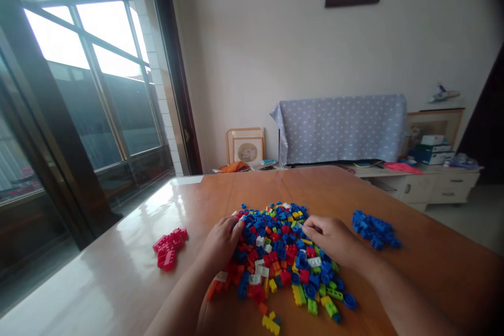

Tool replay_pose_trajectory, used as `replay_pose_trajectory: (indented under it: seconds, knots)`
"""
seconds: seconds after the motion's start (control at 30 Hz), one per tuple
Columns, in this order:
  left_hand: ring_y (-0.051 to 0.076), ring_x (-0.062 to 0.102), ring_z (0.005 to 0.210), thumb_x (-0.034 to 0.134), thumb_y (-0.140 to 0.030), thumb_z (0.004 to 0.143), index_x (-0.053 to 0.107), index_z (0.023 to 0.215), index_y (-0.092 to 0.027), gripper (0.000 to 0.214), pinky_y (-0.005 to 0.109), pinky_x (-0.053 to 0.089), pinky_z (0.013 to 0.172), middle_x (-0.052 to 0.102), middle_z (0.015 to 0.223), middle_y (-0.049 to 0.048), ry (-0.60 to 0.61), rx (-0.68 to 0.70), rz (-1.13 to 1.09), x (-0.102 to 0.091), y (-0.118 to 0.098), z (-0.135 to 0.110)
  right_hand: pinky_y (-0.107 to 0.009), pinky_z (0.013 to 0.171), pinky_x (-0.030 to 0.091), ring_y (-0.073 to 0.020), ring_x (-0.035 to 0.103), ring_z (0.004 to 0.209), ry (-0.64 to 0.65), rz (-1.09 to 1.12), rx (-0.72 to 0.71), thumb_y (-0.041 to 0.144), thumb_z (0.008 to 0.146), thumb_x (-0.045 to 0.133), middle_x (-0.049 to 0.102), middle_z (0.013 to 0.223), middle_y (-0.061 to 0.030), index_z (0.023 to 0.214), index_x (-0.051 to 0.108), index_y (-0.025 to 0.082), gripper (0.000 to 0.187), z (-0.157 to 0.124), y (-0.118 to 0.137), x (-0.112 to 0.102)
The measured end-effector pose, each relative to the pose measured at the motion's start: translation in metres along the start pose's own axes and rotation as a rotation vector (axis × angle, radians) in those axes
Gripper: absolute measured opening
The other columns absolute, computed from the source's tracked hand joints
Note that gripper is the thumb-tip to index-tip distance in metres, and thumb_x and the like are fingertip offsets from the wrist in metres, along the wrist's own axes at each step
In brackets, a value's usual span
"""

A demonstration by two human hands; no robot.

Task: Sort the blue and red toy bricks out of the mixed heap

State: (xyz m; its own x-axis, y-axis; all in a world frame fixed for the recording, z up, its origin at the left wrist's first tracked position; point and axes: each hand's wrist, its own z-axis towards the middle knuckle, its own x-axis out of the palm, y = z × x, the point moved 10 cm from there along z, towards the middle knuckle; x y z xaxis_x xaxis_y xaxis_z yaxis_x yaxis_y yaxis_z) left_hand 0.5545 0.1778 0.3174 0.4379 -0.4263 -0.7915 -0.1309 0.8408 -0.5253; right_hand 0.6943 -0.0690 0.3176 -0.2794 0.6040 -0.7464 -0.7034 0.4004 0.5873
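Note:
A broad heap of mixed plastic building bricks (pixel 275 252) in blue, red, white, yellow, green and orange lies on the wooden table (pixel 307 184) in the head view. At the heap's left edge is my left hand (pixel 223 237), its fingers curled down among the bricks, thumb close to the index finger. Whatever those fingertips hold is hidden. My right hand (pixel 328 236) reaches in from the right, thumb and fingers pinched together over the heap's upper right side. Anything in that pinch is too small to make out.
A small group of red bricks (pixel 170 248) lies to the left, and a group of blue bricks (pixel 376 229) to the right. Behind the table stand a cloth-covered object (pixel 342 128) and a white cabinet (pixel 433 186). Glass windows (pixel 106 79) are on the left.

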Motion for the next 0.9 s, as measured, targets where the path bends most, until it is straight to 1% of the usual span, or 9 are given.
replay_pose_trajectory:
  seconds: [0.13, 0.27, 0.37, 0.47, 0.53, 0.6, 0.73, 0.83, 0.9]
  knots:
    - [0.023, 0.058, 0.126, 0.037, -0.051, 0.101, 0.062, 0.132, -0.026, 0.047, 0.035, 0.043, 0.11, 0.062, 0.137, 0.0068, -0.029, 0.053, 0.054, 0.003, -0.01, 0.0, -0.023, 0.057, 0.03, -0.0129, 0.054, 0.062, 0.119, -0.058, 0.05, 0.036, 0.091, 0.055, 0.063, 0.066, 0.0031, 0.08, 0.065, 0.02, 0.022, -0.004, -0.002, 0.011]
    - [0.023, 0.053, 0.132, 0.038, -0.052, 0.101, 0.062, 0.131, -0.028, 0.046, 0.036, 0.041, 0.113, 0.058, 0.142, 0.0048, -0.022, 0.096, 0.08, 0.007, -0.016, 0.001, -0.023, 0.055, 0.026, -0.0125, 0.051, 0.061, 0.197, -0.129, 0.096, 0.034, 0.087, 0.059, 0.064, 0.067, 0.0023, 0.087, 0.07, 0.021, 0.017, -0.006, -0.01, 0.017]
    - [0.024, 0.055, 0.129, 0.039, -0.052, 0.1, 0.063, 0.129, -0.027, 0.045, 0.036, 0.044, 0.11, 0.062, 0.136, 0.0056, -0.028, 0.122, 0.083, 0.007, -0.019, 0.0, -0.023, 0.054, 0.024, -0.0125, 0.051, 0.062, 0.199, -0.142, 0.1, 0.031, 0.086, 0.059, 0.063, 0.068, 0.0025, 0.089, 0.071, 0.022, 0.015, -0.006, -0.013, 0.014]
    - [0.024, 0.061, 0.117, 0.041, -0.051, 0.099, 0.065, 0.125, -0.027, 0.043, 0.037, 0.048, 0.103, 0.067, 0.125, 0.006, -0.008, 0.116, 0.088, 0.008, -0.022, -0.001, -0.024, 0.055, 0.024, -0.0128, 0.052, 0.063, 0.183, -0.146, 0.11, 0.029, 0.086, 0.057, 0.064, 0.069, 0.0025, 0.088, 0.071, 0.022, 0.016, -0.006, -0.015, 0.007]
    - [0.024, 0.062, 0.114, 0.042, -0.051, 0.099, 0.066, 0.124, -0.028, 0.042, 0.037, 0.05, 0.1, 0.068, 0.123, 0.0056, 0.013, 0.104, 0.094, 0.01, -0.023, -0.002, -0.024, 0.055, 0.025, -0.0132, 0.053, 0.066, 0.171, -0.15, 0.113, 0.027, 0.086, 0.055, 0.065, 0.071, 0.0019, 0.086, 0.07, 0.022, 0.016, -0.006, -0.016, 0.002]
    - [0.024, 0.062, 0.114, 0.042, -0.051, 0.099, 0.065, 0.125, -0.028, 0.042, 0.037, 0.049, 0.1, 0.067, 0.124, 0.0057, 0.017, 0.106, 0.1, 0.011, -0.024, -0.003, -0.024, 0.056, 0.026, -0.0135, 0.055, 0.068, 0.167, -0.154, 0.115, 0.025, 0.086, 0.055, 0.067, 0.073, 0.0014, 0.084, 0.07, 0.021, 0.016, -0.006, -0.018, -0.002]
    - [0.025, 0.061, 0.118, 0.043, -0.05, 0.098, 0.065, 0.126, -0.028, 0.041, 0.038, 0.049, 0.102, 0.066, 0.128, 0.0068, 0.014, 0.129, 0.101, 0.014, -0.024, -0.003, -0.024, 0.055, 0.026, -0.0139, 0.055, 0.067, 0.218, -0.17, 0.14, 0.034, 0.084, 0.062, 0.066, 0.072, 0.0011, 0.084, 0.071, 0.021, 0.015, -0.008, -0.022, 0.001]
    - [0.025, 0.06, 0.118, 0.045, -0.046, 0.098, 0.066, 0.125, -0.029, 0.038, 0.037, 0.048, 0.102, 0.066, 0.128, 0.0064, 0.019, 0.158, 0.096, 0.018, -0.025, -0.003, -0.023, 0.053, 0.026, -0.0139, 0.055, 0.066, 0.257, -0.159, 0.143, 0.041, 0.081, 0.069, 0.065, 0.071, 0.0014, 0.085, 0.071, 0.021, 0.02, -0.01, -0.023, 0.007]
    - [0.024, 0.06, 0.119, 0.046, -0.043, 0.098, 0.066, 0.125, -0.03, 0.036, 0.036, 0.048, 0.102, 0.066, 0.129, 0.0056, 0.022, 0.182, 0.088, 0.021, -0.028, -0.004, -0.023, 0.053, 0.026, -0.0138, 0.054, 0.065, 0.268, -0.148, 0.141, 0.042, 0.08, 0.07, 0.064, 0.07, 0.0018, 0.086, 0.071, 0.021, 0.021, -0.01, -0.023, 0.008]
